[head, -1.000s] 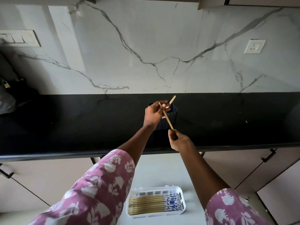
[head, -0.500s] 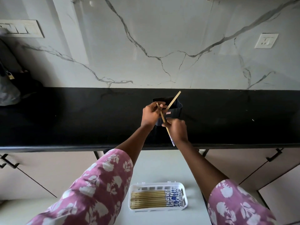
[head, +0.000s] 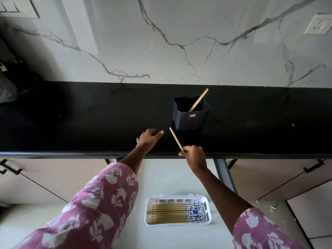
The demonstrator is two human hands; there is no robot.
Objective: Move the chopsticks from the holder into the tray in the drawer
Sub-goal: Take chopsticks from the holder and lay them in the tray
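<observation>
A dark square holder (head: 190,117) stands on the black counter (head: 89,119), with a pair of wooden chopsticks (head: 199,100) leaning out of it to the right. My right hand (head: 193,155) grips a wooden chopstick (head: 176,139) at the counter's front edge, its free end pointing up and left. My left hand (head: 147,137) hovers over the counter left of the holder with fingers spread and nothing in it. Below, a white tray (head: 177,198) lies in the open drawer and holds several chopsticks (head: 172,212) with blue-patterned ends.
The marble wall behind carries a switch plate (head: 18,6) at the top left and a socket (head: 318,24) at the right. A dark bag (head: 16,81) sits at the counter's far left. Closed cabinet fronts with black handles (head: 313,166) flank the open drawer (head: 170,177).
My left hand has let go of the holder and chopsticks and drawn back to the left. My right hand has pulled one chopstick out and down toward the counter's edge.
</observation>
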